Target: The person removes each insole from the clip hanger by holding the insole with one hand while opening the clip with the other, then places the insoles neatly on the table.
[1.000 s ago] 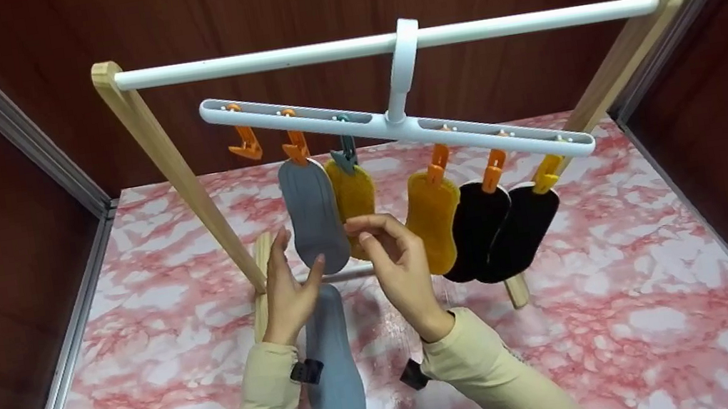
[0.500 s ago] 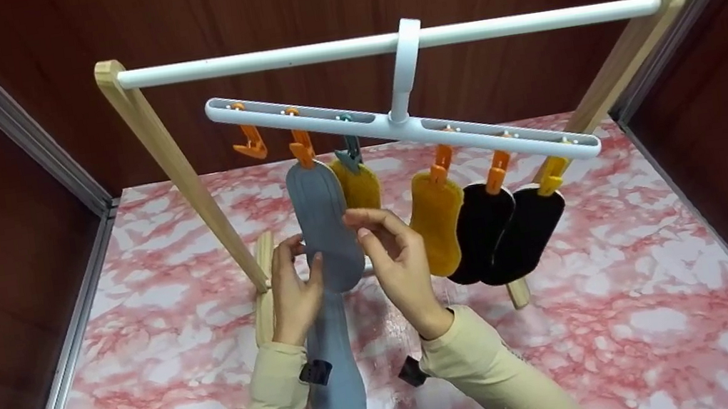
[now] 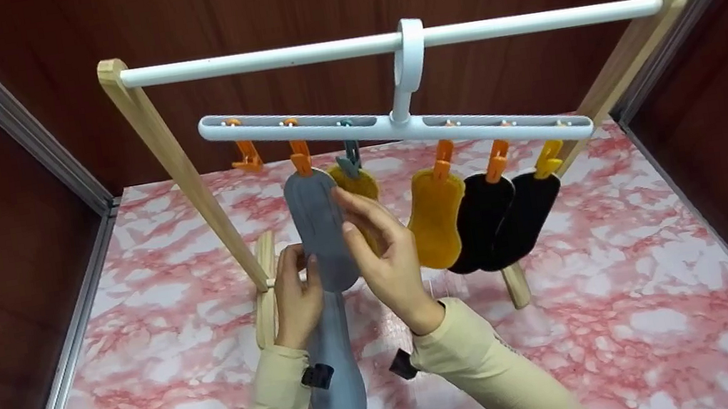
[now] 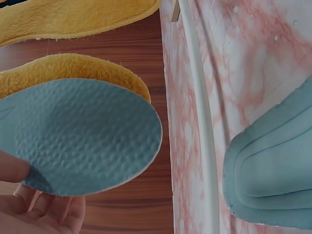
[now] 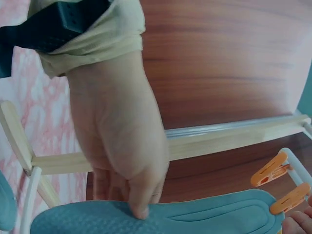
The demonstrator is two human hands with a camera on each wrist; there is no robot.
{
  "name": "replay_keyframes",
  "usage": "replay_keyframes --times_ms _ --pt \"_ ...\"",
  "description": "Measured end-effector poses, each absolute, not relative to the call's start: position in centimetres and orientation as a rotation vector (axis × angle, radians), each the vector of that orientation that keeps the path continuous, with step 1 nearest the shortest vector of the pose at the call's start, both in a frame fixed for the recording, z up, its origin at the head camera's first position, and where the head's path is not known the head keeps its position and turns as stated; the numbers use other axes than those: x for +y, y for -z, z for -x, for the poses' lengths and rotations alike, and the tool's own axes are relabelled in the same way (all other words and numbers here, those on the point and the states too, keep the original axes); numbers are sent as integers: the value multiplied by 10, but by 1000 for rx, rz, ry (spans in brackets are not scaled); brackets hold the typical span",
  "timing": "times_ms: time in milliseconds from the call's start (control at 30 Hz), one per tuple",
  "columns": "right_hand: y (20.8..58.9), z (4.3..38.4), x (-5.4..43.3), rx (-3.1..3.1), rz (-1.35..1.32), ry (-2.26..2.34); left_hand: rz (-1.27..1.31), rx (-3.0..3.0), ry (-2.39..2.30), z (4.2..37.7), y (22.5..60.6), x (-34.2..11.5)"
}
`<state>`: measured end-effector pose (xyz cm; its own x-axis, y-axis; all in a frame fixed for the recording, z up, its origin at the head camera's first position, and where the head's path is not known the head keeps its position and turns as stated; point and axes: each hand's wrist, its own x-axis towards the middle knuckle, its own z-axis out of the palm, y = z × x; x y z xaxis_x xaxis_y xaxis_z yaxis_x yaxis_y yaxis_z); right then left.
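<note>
A grey-blue shoe insole (image 3: 323,232) hangs by its upper end from an orange clip (image 3: 301,160). My left hand (image 3: 298,297) pinches its left edge low down, thumb on the dimpled face and fingers behind, as the left wrist view shows. My right hand (image 3: 390,258) is at its right edge, higher up, with index fingertip overlapping the insole and thumb apart from the index finger. In the right wrist view, right fingertips (image 5: 298,223) show close below that clip. A matching insole (image 3: 341,395) lies on the table under the left forearm.
A white clip hanger (image 3: 388,127) hangs on a white rail (image 3: 284,56) between wooden legs. A mustard insole (image 3: 361,183) hangs behind the grey one. Another mustard insole (image 3: 437,222) and two black insoles (image 3: 532,215) hang to the right. The leftmost orange clip (image 3: 247,155) holds nothing.
My left hand has gone from open beside the hanging insole to pinching its edge. My right hand has moved slightly up along it. The hanger's left end has dipped, bringing the bar nearer level.
</note>
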<state>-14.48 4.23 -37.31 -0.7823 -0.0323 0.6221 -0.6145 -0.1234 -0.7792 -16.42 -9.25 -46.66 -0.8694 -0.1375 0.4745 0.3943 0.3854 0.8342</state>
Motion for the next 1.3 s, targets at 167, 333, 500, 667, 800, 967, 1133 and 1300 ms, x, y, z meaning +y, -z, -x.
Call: replay_keyframes --times_ms 167,333,500,667,800,967,1133,1300 --pt "366 151 36 -1730 -777 -1941 194 -2146 1547 162 468 -92" --pt "359 155 33 -1724 -818 -1935 180 -2129 1585 160 469 -93" --pt "353 159 27 -1760 -862 -1876 165 -2145 1571 159 470 -94" --pt "350 164 22 -1863 -857 -1751 164 -2164 1517 156 473 -94" --pt "348 166 18 -1961 -782 -1647 163 -2172 1486 155 475 -95" --pt "348 170 16 -2024 -752 -1639 174 -2157 1460 153 475 -94" --pt "349 177 15 -2021 -783 -1653 180 -2148 1396 151 476 -92" --pt "348 182 14 -1987 -796 -1646 184 -2149 1379 151 477 -91"
